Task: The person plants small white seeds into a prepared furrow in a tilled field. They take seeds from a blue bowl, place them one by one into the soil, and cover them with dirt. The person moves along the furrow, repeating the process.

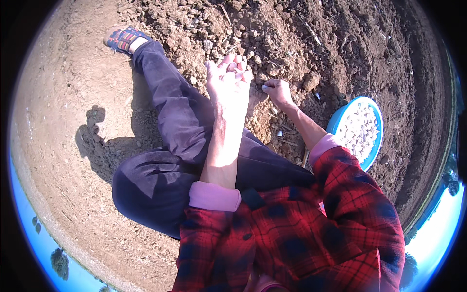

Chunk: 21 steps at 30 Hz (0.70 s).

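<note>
My left hand is turned palm up over the soil, its fingers curled around several pale pieces that look like garlic cloves. To its right, low over the ground, my right hand pinches one whitish clove between thumb and fingers. A blue plastic basin, tilted in this view, stands beyond my right forearm and holds many white cloves. Single whitish pieces lie on the soil, one between my right hand and the basin, another below my right wrist.
Cloddy brown soil with bits of dry stalk lies before me. My bent legs in dark trousers stretch to the left, a patterned shoe at the upper left. Smoother, paler ground lies beyond them.
</note>
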Available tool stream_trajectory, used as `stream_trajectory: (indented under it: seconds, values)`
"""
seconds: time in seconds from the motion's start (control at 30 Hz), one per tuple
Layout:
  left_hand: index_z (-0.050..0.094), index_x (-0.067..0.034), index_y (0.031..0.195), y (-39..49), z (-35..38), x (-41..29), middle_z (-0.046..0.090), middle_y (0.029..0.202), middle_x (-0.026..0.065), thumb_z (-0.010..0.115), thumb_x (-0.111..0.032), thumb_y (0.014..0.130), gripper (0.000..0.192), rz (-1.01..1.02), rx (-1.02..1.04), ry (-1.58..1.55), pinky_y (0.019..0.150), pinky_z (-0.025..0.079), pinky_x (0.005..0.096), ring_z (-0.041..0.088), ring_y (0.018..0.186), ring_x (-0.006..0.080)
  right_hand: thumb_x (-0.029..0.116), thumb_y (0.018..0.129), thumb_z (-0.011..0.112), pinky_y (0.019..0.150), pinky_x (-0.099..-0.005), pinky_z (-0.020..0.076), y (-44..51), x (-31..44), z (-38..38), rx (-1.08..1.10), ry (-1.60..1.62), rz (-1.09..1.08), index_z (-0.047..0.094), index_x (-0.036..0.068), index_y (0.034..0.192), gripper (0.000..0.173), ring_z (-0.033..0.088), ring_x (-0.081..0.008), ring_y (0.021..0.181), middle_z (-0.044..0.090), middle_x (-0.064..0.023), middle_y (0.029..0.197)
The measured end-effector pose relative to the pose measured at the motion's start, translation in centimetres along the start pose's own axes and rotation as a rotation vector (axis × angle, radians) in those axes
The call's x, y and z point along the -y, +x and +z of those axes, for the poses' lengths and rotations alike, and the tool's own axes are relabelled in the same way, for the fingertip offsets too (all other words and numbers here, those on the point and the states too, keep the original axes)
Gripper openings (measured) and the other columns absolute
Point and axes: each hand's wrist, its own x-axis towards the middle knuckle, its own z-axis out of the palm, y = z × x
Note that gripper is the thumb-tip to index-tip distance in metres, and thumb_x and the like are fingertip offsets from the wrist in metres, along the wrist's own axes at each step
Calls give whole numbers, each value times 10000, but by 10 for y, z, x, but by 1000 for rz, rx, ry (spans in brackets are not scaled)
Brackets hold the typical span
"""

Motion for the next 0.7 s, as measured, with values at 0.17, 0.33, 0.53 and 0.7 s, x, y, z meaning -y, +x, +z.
stream_trajectory:
  seconds: [0.17, 0.33, 0.53, 0.7]
  values:
    - [517, 37, 1118, -1, 2, -1, 578, 973, 138, 433, -470, 987, 530, -9, 26, -35, 711, 497, 372, 578, 841, 238, 170, 781, 690, 784, -399, 507, -2, -4, 2, 34, -192, -111, 703, 48, 834, 134, 639, -304, 829, 659, -158, 846]
    - [528, 32, 1107, 1, 1, -1, 586, 968, 136, 439, -461, 988, 514, 0, 41, -60, 707, 499, 374, 584, 837, 242, 148, 789, 637, 819, -426, 508, -2, 0, 11, 147, -260, 35, 678, 37, 828, 125, 623, -342, 901, 636, -176, 910]
    - [540, 25, 1082, 1, -1, -3, 601, 944, 137, 447, -456, 986, 499, -54, 151, -84, 710, 499, 378, 592, 818, 246, 73, 742, 580, 802, -424, 519, 1, 8, 11, 126, -432, -127, 635, 9, 850, 137, 632, -345, 880, 638, -180, 938]
    - [597, 27, 1039, 2, -1, -8, 631, 939, 158, 347, -443, 1014, 533, -20, 76, -107, 635, 471, 335, 591, 786, 246, 91, 750, 589, 722, -450, 518, 4, -7, 13, 46, -478, -261, 613, 41, 816, 86, 634, -355, 823, 636, -159, 904]
